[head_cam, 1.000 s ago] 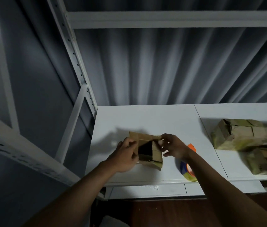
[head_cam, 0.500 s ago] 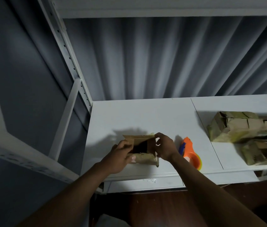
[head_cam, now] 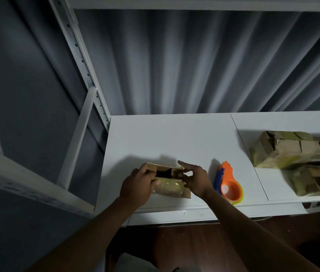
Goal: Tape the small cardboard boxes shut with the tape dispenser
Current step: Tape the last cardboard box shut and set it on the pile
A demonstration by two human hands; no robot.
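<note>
A small cardboard box (head_cam: 172,188) lies on the white shelf (head_cam: 174,138) near its front edge, its top flaps partly open over a dark inside and its near side glossy with tape. My left hand (head_cam: 137,185) grips the box's left end, thumb along the front. My right hand (head_cam: 195,178) is at the box's right end with fingers stretched out over the right flap. The orange and blue tape dispenser (head_cam: 227,183) lies on the shelf just right of my right wrist, untouched.
A heap of several taped cardboard boxes (head_cam: 296,154) fills the right part of the shelf. A white perforated upright (head_cam: 82,61) and a slanted brace stand at the shelf's left. Grey corrugated wall lies behind. Dark floor shows below the front edge.
The box has been lowered and laid flat on the shelf. My right hand's fingers have spread out from a pinch on the flap. The view has shifted, revealing the dispenser fully.
</note>
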